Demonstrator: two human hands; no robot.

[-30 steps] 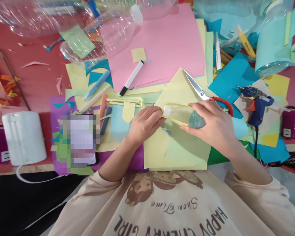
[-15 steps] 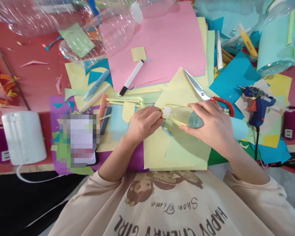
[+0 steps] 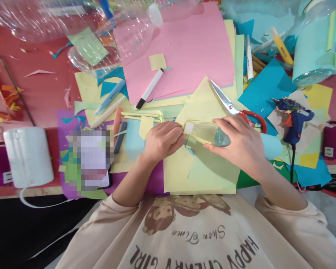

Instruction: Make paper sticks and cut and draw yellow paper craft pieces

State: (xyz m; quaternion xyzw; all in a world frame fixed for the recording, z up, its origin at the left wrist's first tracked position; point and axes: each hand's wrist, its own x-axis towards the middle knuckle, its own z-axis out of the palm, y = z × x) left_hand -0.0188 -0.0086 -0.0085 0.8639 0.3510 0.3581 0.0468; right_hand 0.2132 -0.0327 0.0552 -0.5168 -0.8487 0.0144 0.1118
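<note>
A small clear plastic bottle (image 3: 203, 131) with a white cap lies on its side, its cap toward my left hand. My right hand (image 3: 238, 140) wraps round the bottle's blue-covered lower part. A thin yellow paper strip (image 3: 198, 140) runs along the bottle and loops past the cap. The fingers of my left hand (image 3: 166, 139) are pinched on the strip's end beside the cap. Scissors (image 3: 232, 108) with red handles lie just beyond my right hand. Yellow paper sheets (image 3: 201, 175) are spread under both hands.
A glue gun (image 3: 292, 123) rests on paper at the right. Pink paper (image 3: 182, 48), a black-capped marker (image 3: 149, 89) and large clear bottles (image 3: 131, 37) lie farther back. At the left are a phone (image 3: 93, 160) and a white pouch (image 3: 28, 157).
The bottle and my right fingers have shifted very slightly to the left. Both hands keep their holds, and the rest looks the same.
</note>
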